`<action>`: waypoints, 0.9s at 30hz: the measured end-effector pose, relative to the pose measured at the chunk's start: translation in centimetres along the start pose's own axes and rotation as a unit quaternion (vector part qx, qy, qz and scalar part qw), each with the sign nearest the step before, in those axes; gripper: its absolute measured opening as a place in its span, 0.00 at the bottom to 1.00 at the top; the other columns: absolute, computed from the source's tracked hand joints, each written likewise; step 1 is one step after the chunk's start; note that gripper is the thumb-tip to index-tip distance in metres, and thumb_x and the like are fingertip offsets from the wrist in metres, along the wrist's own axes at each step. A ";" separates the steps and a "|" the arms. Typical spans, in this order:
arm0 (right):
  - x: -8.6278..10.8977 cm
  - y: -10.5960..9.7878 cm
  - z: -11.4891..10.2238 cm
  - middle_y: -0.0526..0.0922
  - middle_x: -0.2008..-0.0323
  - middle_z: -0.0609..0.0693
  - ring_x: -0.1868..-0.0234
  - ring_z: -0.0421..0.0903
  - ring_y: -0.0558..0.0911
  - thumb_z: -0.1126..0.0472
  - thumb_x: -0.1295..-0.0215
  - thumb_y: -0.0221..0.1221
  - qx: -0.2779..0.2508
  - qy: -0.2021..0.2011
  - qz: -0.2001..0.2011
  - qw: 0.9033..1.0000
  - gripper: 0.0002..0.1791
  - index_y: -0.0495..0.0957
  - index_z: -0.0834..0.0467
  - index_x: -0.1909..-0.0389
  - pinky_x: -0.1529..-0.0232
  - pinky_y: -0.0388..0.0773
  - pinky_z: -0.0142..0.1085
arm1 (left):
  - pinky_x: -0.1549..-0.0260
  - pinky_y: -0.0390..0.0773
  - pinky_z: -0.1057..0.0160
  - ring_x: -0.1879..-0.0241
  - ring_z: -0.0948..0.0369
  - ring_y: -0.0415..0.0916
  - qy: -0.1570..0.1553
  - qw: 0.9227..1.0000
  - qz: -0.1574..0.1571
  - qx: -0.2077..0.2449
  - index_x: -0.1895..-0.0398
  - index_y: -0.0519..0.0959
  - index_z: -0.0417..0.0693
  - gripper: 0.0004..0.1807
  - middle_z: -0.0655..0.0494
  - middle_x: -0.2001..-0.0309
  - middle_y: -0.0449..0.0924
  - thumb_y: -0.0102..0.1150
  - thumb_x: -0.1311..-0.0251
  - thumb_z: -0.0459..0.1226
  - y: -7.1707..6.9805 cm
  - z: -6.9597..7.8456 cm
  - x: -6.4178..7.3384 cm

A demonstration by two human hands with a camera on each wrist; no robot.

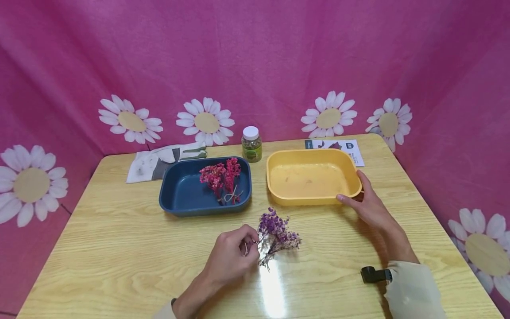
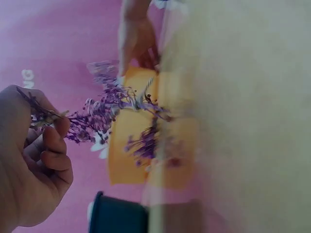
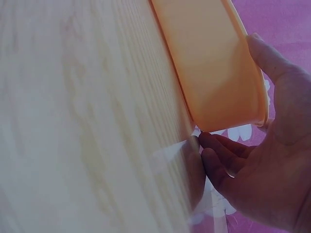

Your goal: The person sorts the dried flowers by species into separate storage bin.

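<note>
My left hand (image 1: 234,253) pinches the thin stems of a bunch of purple dried flowers (image 1: 272,223) over the front middle of the table. Close beside it, overlapping in the head view, is a second purple bunch (image 1: 287,241) with its stems toward me; the left wrist view shows twine (image 2: 141,101) around stems there. My right hand (image 1: 374,210) grips the near right corner of a yellow tray (image 1: 303,201), thumb over the rim and fingers along the outer side. Inside, the tray holds nothing visible. Pink-red dried flowers (image 1: 215,176), tied with twine, lie in a dark blue tray (image 1: 183,186).
Between the trays, toward the back, stands a clear jar (image 1: 252,148) with a white lid. A printed card (image 1: 353,150) lies behind the yellow tray. Folded cloth (image 1: 147,166) with grey patches lies behind the blue tray. A pink flowered curtain (image 1: 255,66) encloses the wooden table (image 1: 119,248).
</note>
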State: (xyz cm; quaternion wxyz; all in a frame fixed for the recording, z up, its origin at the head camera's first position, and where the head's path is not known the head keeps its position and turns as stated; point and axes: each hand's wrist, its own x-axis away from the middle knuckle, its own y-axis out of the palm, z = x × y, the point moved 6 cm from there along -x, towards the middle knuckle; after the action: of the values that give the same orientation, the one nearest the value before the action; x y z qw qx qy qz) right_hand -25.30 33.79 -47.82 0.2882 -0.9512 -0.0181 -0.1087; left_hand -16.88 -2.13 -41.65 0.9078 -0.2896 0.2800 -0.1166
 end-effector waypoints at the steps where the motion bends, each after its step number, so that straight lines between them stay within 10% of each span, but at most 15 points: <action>1: 0.0 0.0 0.0 0.39 0.22 0.60 0.26 0.65 0.53 0.38 0.39 0.60 0.001 0.002 0.000 1.000 0.61 0.21 0.41 0.25 0.31 0.48 0.65 | 0.82 0.67 0.80 0.82 0.77 0.63 -0.001 1.000 -0.006 0.004 0.74 0.78 0.48 0.09 0.66 0.83 0.72 0.57 0.57 0.26 0.2 -0.1 0.1; 8: 0.0 0.1 0.1 0.40 0.22 0.60 0.27 0.65 0.55 0.39 0.39 0.60 0.000 0.004 -0.003 1.000 0.60 0.21 0.41 0.25 0.31 0.48 0.65 | 0.83 0.66 0.80 0.81 0.76 0.63 0.039 0.998 0.009 0.048 0.71 0.78 0.48 0.13 0.64 0.82 0.73 0.55 0.57 0.23 -0.1 -0.2 0.5; 18: 0.0 0.1 -0.1 0.40 0.22 0.60 0.26 0.65 0.54 0.38 0.39 0.60 -0.004 0.008 -0.002 1.000 0.61 0.21 0.40 0.25 0.30 0.48 0.65 | 0.81 0.63 0.84 0.81 0.76 0.62 0.134 0.991 -0.010 -0.016 0.62 0.76 0.51 0.16 0.65 0.82 0.70 0.57 0.57 0.27 -1.9 1.4 0.4; 24: 0.2 0.0 -0.1 0.41 0.23 0.61 0.26 0.65 0.54 0.37 0.40 0.60 0.004 0.011 -0.003 1.000 0.61 0.21 0.41 0.25 0.31 0.47 0.66 | 0.81 0.63 0.80 0.83 0.78 0.60 0.041 0.994 -0.075 -0.065 0.67 0.75 0.57 0.13 0.72 0.82 0.68 0.57 0.57 0.31 -1.3 0.2 0.5; 27: 0.2 0.1 -0.1 0.43 0.23 0.62 0.27 0.65 0.55 0.37 0.40 0.60 0.004 0.007 -0.002 1.000 0.61 0.21 0.41 0.25 0.31 0.48 0.65 | 0.83 0.61 0.75 0.84 0.76 0.58 -0.031 0.980 -0.135 -0.144 0.69 0.73 0.60 0.08 0.75 0.84 0.64 0.57 0.52 0.36 -0.3 -1.2 0.9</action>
State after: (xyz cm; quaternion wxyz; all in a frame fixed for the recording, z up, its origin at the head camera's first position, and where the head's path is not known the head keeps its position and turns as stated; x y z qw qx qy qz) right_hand -25.12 33.67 -47.70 0.2919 -0.9492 -0.0185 -0.1158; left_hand -16.85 -3.25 -42.70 0.8408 -0.4559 0.2237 -0.1872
